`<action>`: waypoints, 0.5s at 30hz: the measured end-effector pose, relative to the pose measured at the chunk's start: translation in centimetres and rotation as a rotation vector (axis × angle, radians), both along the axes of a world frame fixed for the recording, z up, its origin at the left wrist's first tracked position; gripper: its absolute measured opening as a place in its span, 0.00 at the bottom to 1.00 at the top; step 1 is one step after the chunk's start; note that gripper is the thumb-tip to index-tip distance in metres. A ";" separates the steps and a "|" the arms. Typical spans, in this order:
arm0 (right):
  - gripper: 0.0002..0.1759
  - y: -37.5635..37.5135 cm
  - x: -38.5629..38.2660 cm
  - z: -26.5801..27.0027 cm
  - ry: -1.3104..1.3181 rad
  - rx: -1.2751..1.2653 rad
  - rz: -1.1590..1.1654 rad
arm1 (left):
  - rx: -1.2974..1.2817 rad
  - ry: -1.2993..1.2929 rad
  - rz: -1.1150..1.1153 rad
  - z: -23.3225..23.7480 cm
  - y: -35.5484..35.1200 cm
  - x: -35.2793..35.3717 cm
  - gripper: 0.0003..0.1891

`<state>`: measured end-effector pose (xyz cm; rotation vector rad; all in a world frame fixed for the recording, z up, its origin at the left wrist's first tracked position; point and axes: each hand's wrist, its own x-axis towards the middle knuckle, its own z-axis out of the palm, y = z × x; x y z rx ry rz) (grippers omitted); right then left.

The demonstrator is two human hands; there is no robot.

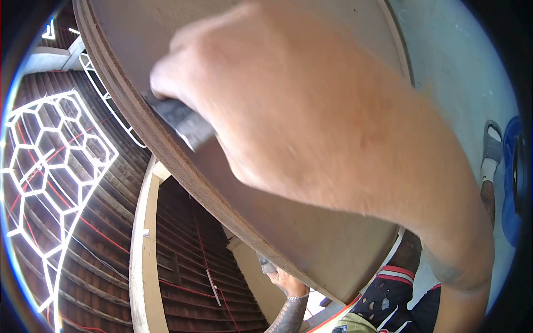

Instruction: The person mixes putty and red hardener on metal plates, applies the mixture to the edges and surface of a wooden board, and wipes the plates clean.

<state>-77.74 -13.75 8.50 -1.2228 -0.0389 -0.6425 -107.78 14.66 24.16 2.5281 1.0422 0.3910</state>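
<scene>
My right hand (266, 105) fills the middle of the head view, blurred by motion, its fingers curled in a grip. A dark grey pad (183, 123), which looks like folded sandpaper, sticks out under the fingers. It is at the face of a large brown wooden panel (311, 238), close to the panel's curved edge. At the bottom, my left hand (286, 282), below a tattooed forearm with a bracelet, is closed beside the panel's lower edge. A small grey thing (266, 264) shows at its fingers; what it is I cannot make out.
White hexagonal light tubes (47, 161) glow at the left before dark slats (205, 266). A cream beam (145, 250) stands beside them. Patterned shorts (386, 297) show at the bottom. At the right are a pale blue floor (455, 66), a grey slide sandal (492, 141) and a blue object (511, 211).
</scene>
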 end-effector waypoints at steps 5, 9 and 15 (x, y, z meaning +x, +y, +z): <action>0.10 0.5 -3.7 0.7 0.022 -0.014 0.144 | 0.105 0.033 -0.160 -0.7 -0.9 0.0 0.21; 0.10 3.0 -7.4 0.9 0.045 0.011 0.174 | -0.024 -0.009 -0.075 -0.8 -2.4 0.6 0.20; 0.16 5.9 -12.5 0.8 0.061 0.095 0.244 | 0.047 0.000 -0.180 -1.0 -1.0 1.4 0.19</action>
